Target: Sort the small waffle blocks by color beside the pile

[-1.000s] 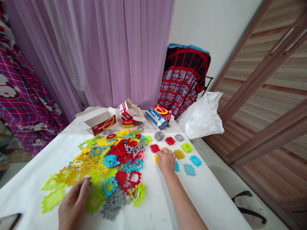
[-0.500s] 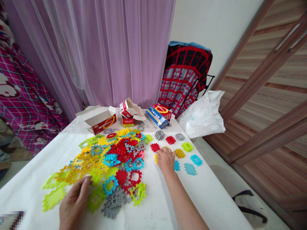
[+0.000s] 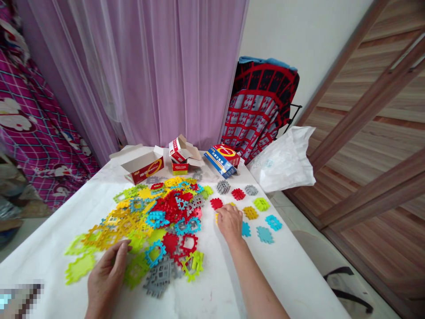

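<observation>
L hand [image 3: 108, 270] is loosely curled, thumb near fingertips, at the near L edge of the heap by lime pcs; can't tell if it pinches anything. R hand [image 3: 230, 221] is palm-down, fingers bent over a yellow pc [image 3: 217, 218] that peeks out at its L side; can't tell if it's gripped or just covered.

The heap of interlocking plastic tiles [image 3: 169, 206] fills the middle & L of the white surface [image 3: 215, 288]: flat, toothed edges, some solid, some cut out as window frames. Near end: a grey lattice pc [image 3: 156, 288], a blue frame [image 3: 155, 254] w/ big opening, a solid lime panel [image 3: 79, 268].

Around R hand, set apart from heap: red tile [image 3: 216, 203], mustard tile [image 3: 250, 212], lime pc [image 3: 261, 204], bright-blue tile [image 3: 273, 222], matte teal plate [image 3: 264, 235], plus a chunky grey block [image 3: 223, 187] farther back.

Far edge: thin cardboard cartons, incl. a red-sided one w/ its top open [image 3: 146, 173] & a blue-and-red box [image 3: 221, 161]; crinkly white plastic bag [image 3: 282, 159] at far R corner. Behind, a pleated mauve curtain [image 3: 149, 66].
</observation>
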`<state>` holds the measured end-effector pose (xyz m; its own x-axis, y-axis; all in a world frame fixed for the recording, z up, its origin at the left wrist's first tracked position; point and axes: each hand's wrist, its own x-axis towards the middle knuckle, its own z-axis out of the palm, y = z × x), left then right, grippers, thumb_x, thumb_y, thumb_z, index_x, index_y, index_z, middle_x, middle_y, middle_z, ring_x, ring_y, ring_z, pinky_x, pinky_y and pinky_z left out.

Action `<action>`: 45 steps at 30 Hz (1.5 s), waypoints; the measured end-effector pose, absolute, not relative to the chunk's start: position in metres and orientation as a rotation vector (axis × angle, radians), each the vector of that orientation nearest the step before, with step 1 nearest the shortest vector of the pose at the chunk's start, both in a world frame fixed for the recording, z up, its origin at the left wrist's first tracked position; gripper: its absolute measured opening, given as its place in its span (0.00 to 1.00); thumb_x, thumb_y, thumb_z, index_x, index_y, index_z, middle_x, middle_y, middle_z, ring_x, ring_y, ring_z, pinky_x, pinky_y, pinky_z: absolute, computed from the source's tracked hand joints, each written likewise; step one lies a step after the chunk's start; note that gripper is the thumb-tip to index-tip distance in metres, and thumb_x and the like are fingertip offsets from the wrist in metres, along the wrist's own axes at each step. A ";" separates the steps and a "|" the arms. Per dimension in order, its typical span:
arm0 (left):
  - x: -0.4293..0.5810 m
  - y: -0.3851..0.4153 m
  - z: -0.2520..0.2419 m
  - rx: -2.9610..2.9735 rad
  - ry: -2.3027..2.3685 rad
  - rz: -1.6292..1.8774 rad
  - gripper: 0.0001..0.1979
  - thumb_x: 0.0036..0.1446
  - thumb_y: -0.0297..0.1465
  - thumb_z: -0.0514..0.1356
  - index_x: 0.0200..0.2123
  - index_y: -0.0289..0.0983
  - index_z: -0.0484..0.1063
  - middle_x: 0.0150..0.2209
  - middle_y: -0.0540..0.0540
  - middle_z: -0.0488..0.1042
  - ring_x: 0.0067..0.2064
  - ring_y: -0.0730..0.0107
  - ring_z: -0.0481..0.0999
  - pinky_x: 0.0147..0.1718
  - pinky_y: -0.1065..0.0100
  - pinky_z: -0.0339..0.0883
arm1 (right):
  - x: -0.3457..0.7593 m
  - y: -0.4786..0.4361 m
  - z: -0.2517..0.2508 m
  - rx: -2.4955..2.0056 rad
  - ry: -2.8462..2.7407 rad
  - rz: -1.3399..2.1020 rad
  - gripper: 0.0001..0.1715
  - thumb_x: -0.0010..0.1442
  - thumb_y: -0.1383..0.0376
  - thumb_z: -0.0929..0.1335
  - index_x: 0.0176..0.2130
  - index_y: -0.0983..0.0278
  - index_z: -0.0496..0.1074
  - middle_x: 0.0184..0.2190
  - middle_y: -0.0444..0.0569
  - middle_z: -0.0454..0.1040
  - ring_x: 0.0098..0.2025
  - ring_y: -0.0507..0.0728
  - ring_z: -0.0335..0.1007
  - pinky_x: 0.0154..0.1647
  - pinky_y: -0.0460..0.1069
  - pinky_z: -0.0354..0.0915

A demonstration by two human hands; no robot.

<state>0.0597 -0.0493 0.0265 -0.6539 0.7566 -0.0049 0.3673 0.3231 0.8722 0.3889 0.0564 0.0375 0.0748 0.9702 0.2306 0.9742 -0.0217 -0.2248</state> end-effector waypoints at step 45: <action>0.059 -0.047 0.024 0.993 2.171 1.274 0.29 0.38 0.57 0.55 0.35 0.43 0.77 0.35 0.47 0.82 0.46 0.50 0.78 0.46 0.56 0.72 | 0.376 -0.007 -0.002 -1.517 -1.859 0.070 0.17 0.61 0.70 0.60 0.42 0.61 0.77 0.37 0.47 0.78 0.39 0.52 0.74 0.41 0.43 0.64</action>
